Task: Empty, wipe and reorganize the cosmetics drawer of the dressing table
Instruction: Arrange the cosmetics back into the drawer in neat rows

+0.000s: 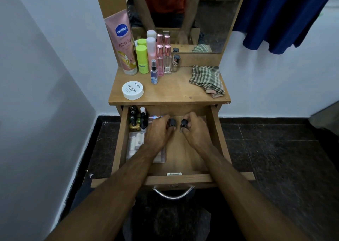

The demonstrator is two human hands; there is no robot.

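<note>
Looking down, I see the drawer pulled fully open below the tabletop. My left hand has its fingers closed round a small dark-capped bottle, and my right hand grips a second bottle the same way, both near the middle back of the drawer. I judge this to be the reorganizing stage, since a cluster of nail polish bottles already stands in the back left corner and a clear pouch lies in front of it. To do this well, I should set each bottle upright, tight against that cluster, and let go only once it stands steady. The checked cloth lies on the tabletop's right side, a white jar at the left, and taller bottles line the mirror. My left forearm hides part of the pouch, the bottle bodies are covered by my fingers, and I cannot tell whether they touch the drawer floor.
</note>
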